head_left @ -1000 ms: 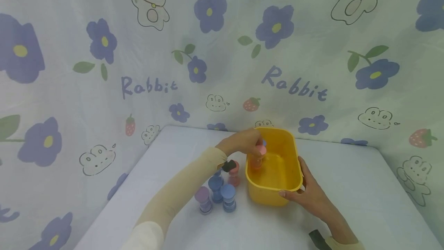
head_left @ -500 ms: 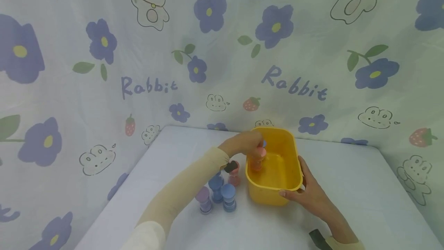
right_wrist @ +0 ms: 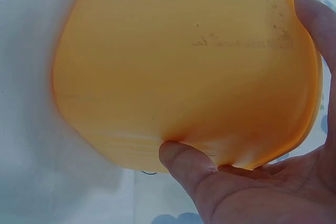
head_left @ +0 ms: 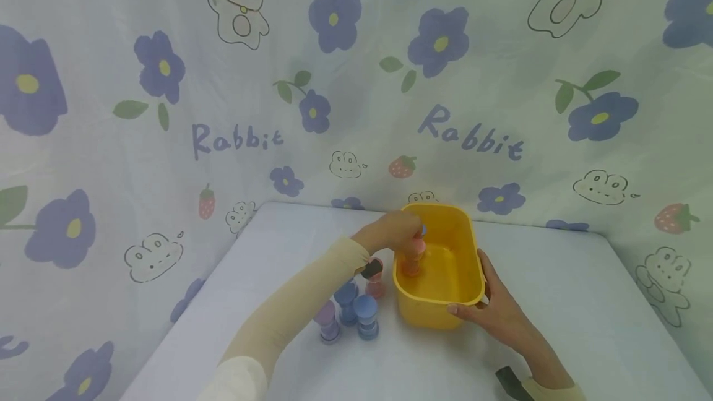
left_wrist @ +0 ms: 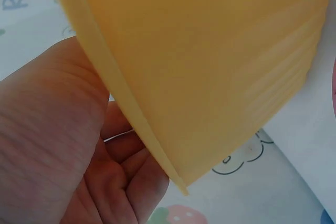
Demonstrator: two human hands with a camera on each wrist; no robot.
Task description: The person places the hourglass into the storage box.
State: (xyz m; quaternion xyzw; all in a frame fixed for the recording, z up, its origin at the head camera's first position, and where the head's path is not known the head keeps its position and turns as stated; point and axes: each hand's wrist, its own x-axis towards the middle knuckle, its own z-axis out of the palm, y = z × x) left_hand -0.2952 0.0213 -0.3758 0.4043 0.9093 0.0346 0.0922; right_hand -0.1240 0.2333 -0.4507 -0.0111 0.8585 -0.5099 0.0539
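Note:
In the head view, my left hand [head_left: 397, 231] reaches over the left rim of a yellow plastic bin [head_left: 429, 316] and holds a pink sand timer [head_left: 414, 257] low inside it. A bit of blue [head_left: 423, 229] shows behind that hand. At the bin's near right corner my right hand [head_left: 498, 313] grips the wall, with the thumb at the front and fingers along the side. The right wrist view shows a fingertip [right_wrist: 176, 153] pressed against the bin's outer wall. In the left wrist view the bin's wall [left_wrist: 199, 66] hides the sand timer; part of my left hand [left_wrist: 58, 129] shows.
Left of the bin, several sand timers stand upright close together: a red one [head_left: 375, 286], a dark blue one [head_left: 347, 303], a light blue one [head_left: 367, 317] and a purple one [head_left: 328, 322]. A rabbit-print cloth [head_left: 356, 104] hangs behind the white table [head_left: 585, 302].
My left hand has lowered the pink sand timer slightly deeper into the bin. My right hand keeps its hold on the corner, and the standing timers have not moved.

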